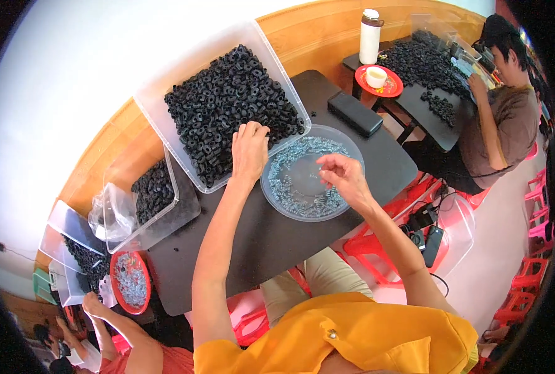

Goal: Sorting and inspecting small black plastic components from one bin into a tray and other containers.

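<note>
My left hand (250, 153) is at the near right part of a heap of small black ring-like plastic pieces (221, 100). Its fingers are bent together against the pieces, and their tips are partly hidden. The heap fills much of a clear square plastic bin (149, 96). To the right, my right hand (344, 177) hovers over a round clear tray (352, 149), thumb and forefinger drawn together in a pinch. Whatever they hold is too small to tell. Small bluish metal springs (287, 199) lie scattered around the tray, with a barer patch in its middle.
A black case (354, 114) lies on the dark table (227, 249) beyond the tray. Left stands another clear bin (179, 196) of black pieces. Co-workers sit at both sides: one near a red basin (146, 299), one at a table with a white bottle (369, 40).
</note>
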### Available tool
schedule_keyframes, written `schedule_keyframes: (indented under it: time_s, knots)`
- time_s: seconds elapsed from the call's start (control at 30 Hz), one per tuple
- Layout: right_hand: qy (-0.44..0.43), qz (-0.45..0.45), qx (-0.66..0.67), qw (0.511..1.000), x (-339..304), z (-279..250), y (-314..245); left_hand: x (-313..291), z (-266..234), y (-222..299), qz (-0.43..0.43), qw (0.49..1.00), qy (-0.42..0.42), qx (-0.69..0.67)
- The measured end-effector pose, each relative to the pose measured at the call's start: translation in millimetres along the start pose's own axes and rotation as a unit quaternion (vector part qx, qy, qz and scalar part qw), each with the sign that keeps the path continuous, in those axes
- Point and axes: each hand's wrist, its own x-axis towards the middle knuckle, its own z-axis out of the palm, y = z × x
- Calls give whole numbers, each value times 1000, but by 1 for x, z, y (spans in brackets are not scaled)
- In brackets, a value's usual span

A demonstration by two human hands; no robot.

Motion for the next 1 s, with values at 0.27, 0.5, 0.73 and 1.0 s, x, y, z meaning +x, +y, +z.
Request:
schedule_keyframes:
  time_s: [0.27,0.5,0.73,1.0]
  knots:
    - [24,-47,48,997,-7,3,4,-90,-47,30,-349,786,25,-510]
    - [-114,-4,73,991,-30,71,-6,-185,-51,67,-399,720,79,-562]
    - [-200,24,-29,979,-45,106,-12,-211,-45,75,-414,701,133,-565]
    - [-210,-121,-186,952,-54,111,0,-212,-45,78,-419,724,105,-539]
